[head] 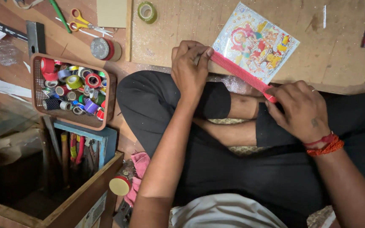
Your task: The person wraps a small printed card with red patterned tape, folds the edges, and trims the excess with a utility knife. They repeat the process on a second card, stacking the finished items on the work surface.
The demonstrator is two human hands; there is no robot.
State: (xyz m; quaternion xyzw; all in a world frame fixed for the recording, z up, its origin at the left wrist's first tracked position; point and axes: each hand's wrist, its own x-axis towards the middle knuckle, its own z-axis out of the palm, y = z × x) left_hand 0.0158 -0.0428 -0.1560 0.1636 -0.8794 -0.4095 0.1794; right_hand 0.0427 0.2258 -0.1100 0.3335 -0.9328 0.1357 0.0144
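Observation:
A colourful printed picture (256,42) lies on a low wooden board (182,25) in front of my crossed legs. Along its near edge runs a red dotted strip of tape (241,76). My left hand (189,69) presses the strip's left end onto the picture's corner with thumb and fingers. My right hand (298,107) pinches the strip's right end at the other corner and holds it taut. A red thread band circles my right wrist.
A brown basket (36,90) with several coloured tape rolls stands at the left. Scissors (85,23), a red-and-silver roll (103,48) and a green tape roll (147,11) lie beyond it. A wooden box (85,194) with tools sits at lower left, beside a pink cloth (139,165).

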